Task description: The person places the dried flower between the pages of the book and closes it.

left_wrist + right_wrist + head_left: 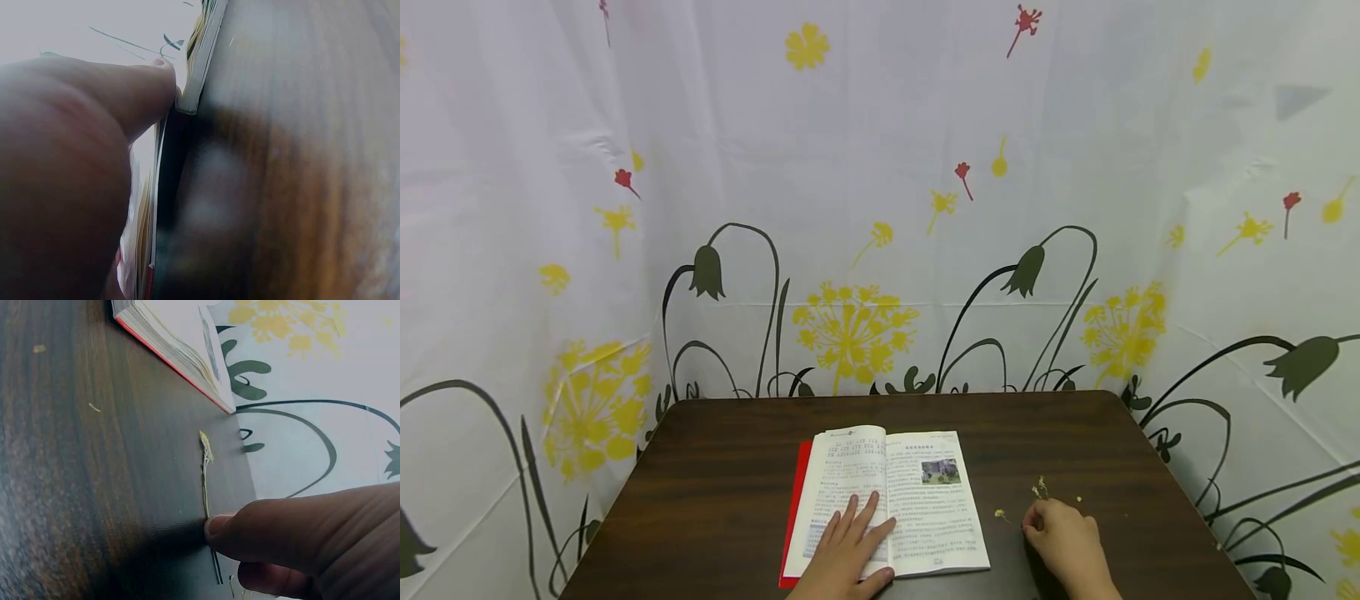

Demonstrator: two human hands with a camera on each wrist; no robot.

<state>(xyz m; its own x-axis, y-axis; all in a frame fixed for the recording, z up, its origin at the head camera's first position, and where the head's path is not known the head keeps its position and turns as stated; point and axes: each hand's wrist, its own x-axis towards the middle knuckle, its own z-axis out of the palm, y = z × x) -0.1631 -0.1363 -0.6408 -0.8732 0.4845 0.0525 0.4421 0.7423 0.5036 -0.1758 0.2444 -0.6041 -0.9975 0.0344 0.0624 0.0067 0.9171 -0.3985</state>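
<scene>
Fingers spread, the left hand [844,552] rests on an open book [934,517]; at the book's three o'clock, the right hand [1066,537], fingers curled, pinches a thin flower sprig [206,452].

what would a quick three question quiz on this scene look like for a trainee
1. What does the right grip pinch?
2. True or false: the left grip rests on the open book.
3. What colour is the cover showing at the book's left side in the head view: A, blue; B, red; C, green?

Key: 1. A thin plant sprig. 2. True. 3. B.
</scene>
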